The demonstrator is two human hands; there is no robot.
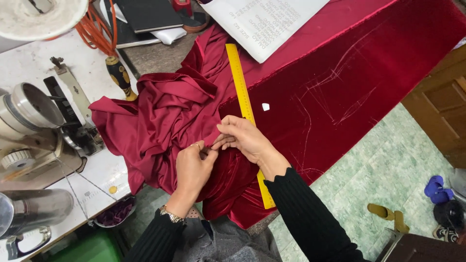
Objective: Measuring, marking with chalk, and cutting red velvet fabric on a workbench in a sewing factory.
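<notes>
Both hands pinch together on the velvet (340, 92) edge: left hand (193, 167), right hand (242, 138), beside the ruler (239, 77); aligning needs steady fingers.

sewing machine (34, 131) crowds left, velvet (369, 82) open right

There are two hands, a left hand (191, 167) and a right hand (245, 138). There is one yellow ruler (241, 92). There is one small white chalk (265, 106). There is one sheet of paper (264, 22). There is one sewing machine (29, 131). There is one screwdriver (120, 77). There is one watch (170, 214).
</notes>
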